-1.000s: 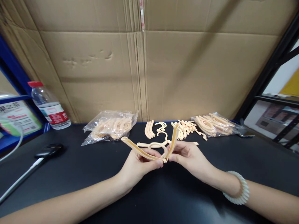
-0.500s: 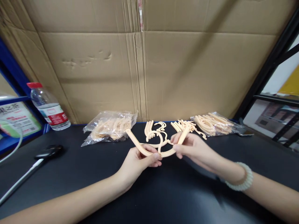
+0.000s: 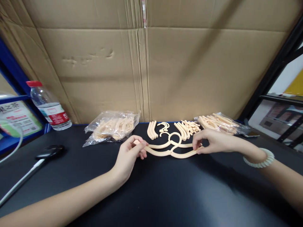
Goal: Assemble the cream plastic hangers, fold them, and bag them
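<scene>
Starts at the far left with a bottle [image 3: 54,116], then goes to a black thing [image 3: 50,152] with a white cord [image 3: 22,179] and a clear bag [image 3: 112,128] full of pale pieces. Next, comes to the left hand [image 3: 129,157], with thumb and fingers pressed together, pinching the left end of the near hanger [image 3: 158,153].

In the middle, seems to be at the step of holding the near hanger wide open, with its hook standing up between the arms. Lies just in front of the far hanger [image 3: 159,146], over the black table [image 3: 151,195]; cannot tell if touching it. Behind, shows curved strips [image 3: 151,130], small hooks [image 3: 163,127], more strips [image 3: 181,130] and little pieces [image 3: 193,126].

On the right, pinches the other end lightly between thumb and curled fingers of the right hand [image 3: 213,142], with hardly any gap. Looks to call for keeping both ends level and letting go softly, without bumping the far hanger. Ends with another bag [image 3: 220,123] behind.
</scene>
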Action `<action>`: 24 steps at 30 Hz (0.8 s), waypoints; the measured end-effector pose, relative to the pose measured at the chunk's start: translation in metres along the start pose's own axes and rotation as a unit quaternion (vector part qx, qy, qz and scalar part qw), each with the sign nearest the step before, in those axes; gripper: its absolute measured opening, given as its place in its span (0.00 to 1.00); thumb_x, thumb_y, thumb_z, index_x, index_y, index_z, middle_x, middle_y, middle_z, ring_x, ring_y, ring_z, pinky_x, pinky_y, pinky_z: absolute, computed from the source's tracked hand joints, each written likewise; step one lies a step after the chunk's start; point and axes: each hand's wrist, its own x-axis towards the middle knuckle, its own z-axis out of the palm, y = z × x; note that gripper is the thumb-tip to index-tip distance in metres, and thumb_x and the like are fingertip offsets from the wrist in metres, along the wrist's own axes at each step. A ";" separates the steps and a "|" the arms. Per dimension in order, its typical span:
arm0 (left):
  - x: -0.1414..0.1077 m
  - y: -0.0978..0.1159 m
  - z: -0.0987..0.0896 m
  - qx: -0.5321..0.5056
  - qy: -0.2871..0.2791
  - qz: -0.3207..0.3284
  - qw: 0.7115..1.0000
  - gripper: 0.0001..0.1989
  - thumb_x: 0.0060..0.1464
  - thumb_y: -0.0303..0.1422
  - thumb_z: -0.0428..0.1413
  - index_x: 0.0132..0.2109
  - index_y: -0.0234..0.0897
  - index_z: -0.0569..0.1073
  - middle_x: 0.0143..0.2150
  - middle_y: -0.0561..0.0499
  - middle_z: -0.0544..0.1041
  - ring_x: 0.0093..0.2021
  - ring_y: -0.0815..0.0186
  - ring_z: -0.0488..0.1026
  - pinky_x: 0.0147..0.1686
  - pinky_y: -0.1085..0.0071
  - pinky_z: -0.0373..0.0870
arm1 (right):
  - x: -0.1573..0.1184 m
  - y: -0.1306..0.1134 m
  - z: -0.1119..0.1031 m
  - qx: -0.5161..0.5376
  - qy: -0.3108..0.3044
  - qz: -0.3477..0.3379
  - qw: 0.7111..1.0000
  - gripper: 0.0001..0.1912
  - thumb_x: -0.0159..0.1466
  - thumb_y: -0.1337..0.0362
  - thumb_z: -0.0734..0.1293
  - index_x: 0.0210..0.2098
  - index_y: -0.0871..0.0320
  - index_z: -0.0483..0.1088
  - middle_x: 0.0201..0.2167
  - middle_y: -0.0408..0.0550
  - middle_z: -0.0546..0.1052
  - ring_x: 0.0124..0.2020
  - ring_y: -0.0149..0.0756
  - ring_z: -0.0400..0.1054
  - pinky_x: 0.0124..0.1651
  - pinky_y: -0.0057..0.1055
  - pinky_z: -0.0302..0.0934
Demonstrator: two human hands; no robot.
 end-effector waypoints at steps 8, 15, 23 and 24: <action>0.003 -0.002 -0.007 0.315 0.065 0.135 0.937 0.03 0.50 0.31 0.55 0.31 0.39 0.68 0.27 0.56 0.66 0.28 0.67 0.63 0.28 0.72 0.59 | 0.002 0.009 0.002 -0.066 0.028 -0.008 0.997 0.06 0.57 0.70 0.64 0.31 0.59 0.74 0.32 0.47 0.76 0.34 0.35 0.69 0.39 0.32 0.64; -0.012 0.003 0.000 0.506 -0.138 0.291 0.800 0.05 0.52 0.25 0.51 0.34 0.39 0.69 0.34 0.52 0.75 0.39 0.60 0.68 0.40 0.63 0.62 | 0.001 0.006 0.005 -0.059 0.030 0.013 0.998 0.03 0.57 0.69 0.66 0.30 0.59 0.73 0.31 0.48 0.76 0.33 0.35 0.71 0.38 0.32 0.65; -0.012 0.000 0.000 0.554 -0.176 0.294 0.759 0.07 0.53 0.25 0.51 0.39 0.40 0.70 0.39 0.51 0.77 0.42 0.59 0.71 0.44 0.60 0.61 | 0.004 0.014 0.008 -0.074 0.034 0.008 0.997 0.05 0.58 0.70 0.64 0.28 0.59 0.72 0.29 0.47 0.75 0.30 0.33 0.69 0.34 0.30 0.63; -0.012 -0.001 0.000 0.555 -0.177 0.292 0.759 0.08 0.53 0.25 0.51 0.39 0.40 0.70 0.40 0.51 0.77 0.43 0.59 0.71 0.45 0.59 0.61 | 0.004 0.015 0.008 -0.080 0.036 0.014 0.996 0.05 0.58 0.70 0.64 0.28 0.59 0.72 0.29 0.47 0.75 0.30 0.33 0.69 0.34 0.29 0.63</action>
